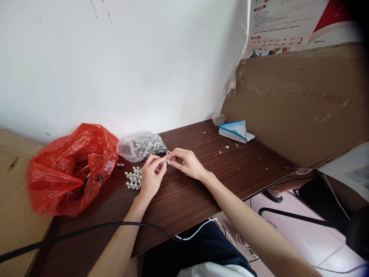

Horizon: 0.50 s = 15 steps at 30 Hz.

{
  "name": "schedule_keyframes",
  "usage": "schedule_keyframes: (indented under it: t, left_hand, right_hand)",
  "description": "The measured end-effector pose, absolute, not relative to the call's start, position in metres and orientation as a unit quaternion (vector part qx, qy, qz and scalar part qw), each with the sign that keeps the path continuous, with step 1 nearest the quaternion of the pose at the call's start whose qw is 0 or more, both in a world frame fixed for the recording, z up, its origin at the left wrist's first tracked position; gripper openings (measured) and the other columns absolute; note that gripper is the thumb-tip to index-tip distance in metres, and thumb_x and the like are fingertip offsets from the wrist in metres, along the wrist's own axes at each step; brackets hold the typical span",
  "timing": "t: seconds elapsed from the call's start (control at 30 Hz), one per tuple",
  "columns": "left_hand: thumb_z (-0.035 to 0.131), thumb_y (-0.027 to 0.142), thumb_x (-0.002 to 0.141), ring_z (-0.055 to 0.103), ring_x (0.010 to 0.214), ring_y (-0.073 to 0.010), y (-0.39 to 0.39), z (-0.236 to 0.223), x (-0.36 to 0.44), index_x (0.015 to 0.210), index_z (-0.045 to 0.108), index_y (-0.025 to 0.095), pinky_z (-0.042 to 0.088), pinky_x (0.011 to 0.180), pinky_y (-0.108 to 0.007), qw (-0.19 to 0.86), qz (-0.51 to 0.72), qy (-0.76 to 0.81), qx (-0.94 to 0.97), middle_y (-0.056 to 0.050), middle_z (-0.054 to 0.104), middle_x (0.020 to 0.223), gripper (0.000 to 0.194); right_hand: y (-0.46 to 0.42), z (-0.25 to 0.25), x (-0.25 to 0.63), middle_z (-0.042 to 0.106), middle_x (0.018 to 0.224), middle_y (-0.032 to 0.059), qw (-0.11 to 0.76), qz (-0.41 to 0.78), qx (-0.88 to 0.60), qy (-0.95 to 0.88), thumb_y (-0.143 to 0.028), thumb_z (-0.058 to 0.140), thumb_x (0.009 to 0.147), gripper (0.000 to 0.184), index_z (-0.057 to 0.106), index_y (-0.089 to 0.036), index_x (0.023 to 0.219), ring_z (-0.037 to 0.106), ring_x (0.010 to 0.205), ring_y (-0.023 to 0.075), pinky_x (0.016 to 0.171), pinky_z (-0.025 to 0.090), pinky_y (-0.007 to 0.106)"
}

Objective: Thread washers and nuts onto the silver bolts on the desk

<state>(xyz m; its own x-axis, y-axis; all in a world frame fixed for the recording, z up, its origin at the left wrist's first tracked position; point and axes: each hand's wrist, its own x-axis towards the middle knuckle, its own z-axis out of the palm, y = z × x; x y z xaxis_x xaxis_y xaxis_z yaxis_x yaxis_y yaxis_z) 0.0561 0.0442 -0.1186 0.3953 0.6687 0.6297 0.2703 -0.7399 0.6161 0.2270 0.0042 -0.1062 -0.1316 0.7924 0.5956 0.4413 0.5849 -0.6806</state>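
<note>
My left hand point(151, 175) pinches a thin metal pin point(163, 162) between thumb and fingers, above the brown table. My right hand point(188, 162) meets it from the right, its fingertips closed on a small white plastic piece at the pin's end. The exact kind of these parts is too small to make out. Just beyond the fingertips lie a few more small white pieces point(168, 153), partly hidden. Left of my left hand is a group of white plastic parts point(133, 179), several of them standing in rows. Behind it lies a clear bag of shiny small metal parts point(148, 144).
A crumpled red plastic bag point(72, 173) takes up the table's left side. At the back right stands a blue and white packet point(235, 130), with white scraps point(227, 147) before it. Cardboard point(300, 104) borders the right. A black cable point(95, 230) crosses the foreground.
</note>
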Motion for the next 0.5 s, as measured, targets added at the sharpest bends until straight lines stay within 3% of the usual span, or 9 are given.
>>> schedule_keyframes:
  t: [0.13,0.5]
  left_hand:
    - [0.057,0.02,0.085,0.055,0.067,-0.0082,0.0455,-0.1203,0.055,0.094,0.067,0.017,0.049,0.054,-0.018,0.201,0.465,0.286,0.813,-0.003,0.056,0.09,0.014]
    - [0.058,0.019,0.084,0.051,0.06,-0.0063,0.0459,-0.1201,0.0543,0.093,0.066,0.018,0.046,0.049,-0.017,0.171,0.463,0.279,0.824,-0.003,0.056,0.09,0.012]
  right_hand:
    - [0.0037,-0.1058,0.2268,0.062,0.082,0.0032,0.493,0.167,-0.432,-0.736,-0.028,0.059,0.089,0.012,0.064,-0.017,0.093,0.058,0.073,0.014,0.069,0.048,0.027]
    - [0.0037,-0.1077,0.2265,0.059,0.092,0.0038,0.505,0.163,-0.402,-0.746,-0.017,0.059,0.086,0.008,0.063,-0.019,0.093,0.057,0.077,0.0135,0.072,0.05,0.027]
